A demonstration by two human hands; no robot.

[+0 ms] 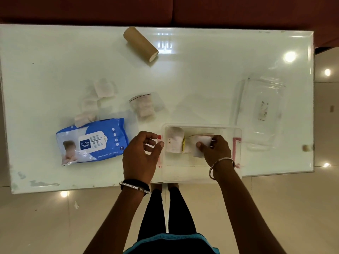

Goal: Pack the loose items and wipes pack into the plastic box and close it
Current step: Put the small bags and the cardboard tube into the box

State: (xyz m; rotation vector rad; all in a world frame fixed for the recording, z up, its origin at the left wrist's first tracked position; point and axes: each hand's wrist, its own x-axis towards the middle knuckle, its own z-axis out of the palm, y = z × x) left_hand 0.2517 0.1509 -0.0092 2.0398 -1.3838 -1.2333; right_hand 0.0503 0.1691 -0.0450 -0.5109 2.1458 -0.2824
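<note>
A clear plastic box (pixel 201 173) with pink side latches stands at the table's near edge. A white packet (pixel 174 142) lies inside at its left. My right hand (pixel 214 151) is inside the box, shut on a small white packet (pixel 202 144). My left hand (pixel 141 154) rests against the box's left wall by the pink latch, fingers curled and holding nothing. The blue wipes pack (pixel 91 142) lies left of the box. Several small white packets (pixel 102 90) and a zip bag (pixel 143 105) of pieces lie beyond it. The clear lid (pixel 260 110) lies to the right.
A brown paper-wrapped roll (pixel 140 44) lies at the far middle of the glossy white table (pixel 201 70). The table's near edge runs just under the box. My legs and the tiled floor show below. A dark red sofa stands beyond the table.
</note>
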